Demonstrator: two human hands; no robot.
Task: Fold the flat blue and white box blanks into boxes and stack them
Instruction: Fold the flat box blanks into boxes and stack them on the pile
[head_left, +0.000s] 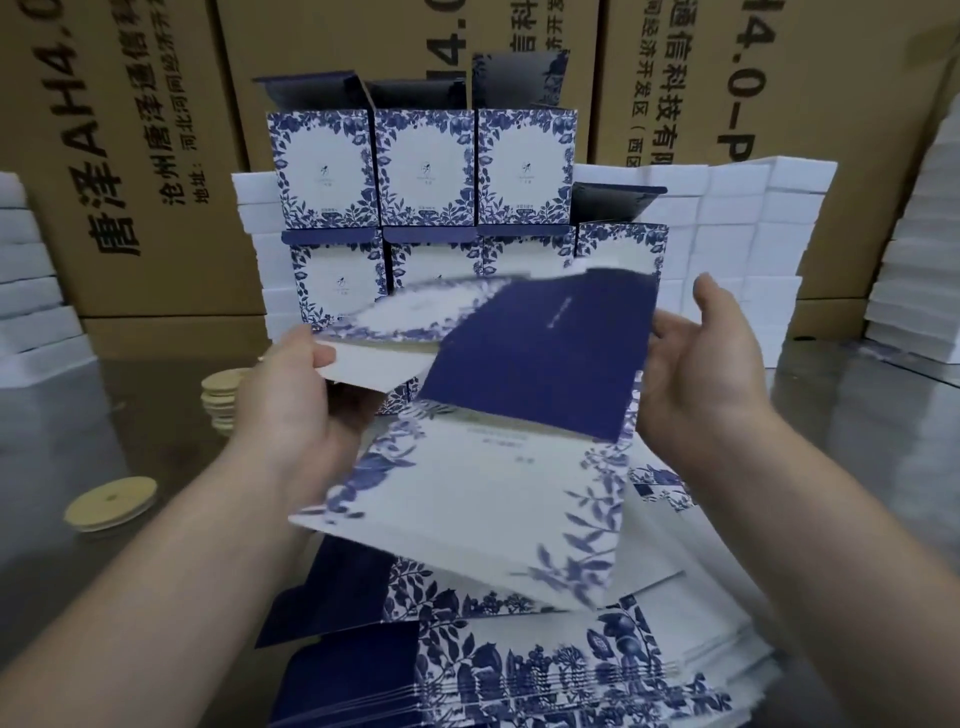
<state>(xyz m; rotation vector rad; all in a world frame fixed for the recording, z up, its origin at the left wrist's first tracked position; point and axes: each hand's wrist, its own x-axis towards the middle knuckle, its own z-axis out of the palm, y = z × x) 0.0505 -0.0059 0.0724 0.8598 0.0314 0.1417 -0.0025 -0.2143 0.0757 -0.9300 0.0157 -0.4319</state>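
Above the flat pile (545, 670), the left hand (291, 400) pinches a blank (493, 493); the right hand (701, 374), fingers released, steadies it for folding.

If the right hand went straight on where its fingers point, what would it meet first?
The dark blue panel of the box blank held by the left hand. The open right hand points left at the panel's edge; blur hides whether they touch.

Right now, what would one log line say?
box blank: held over blank pile | left hand: pinches its edge | right hand: open beside it | folded boxes: stacked behind
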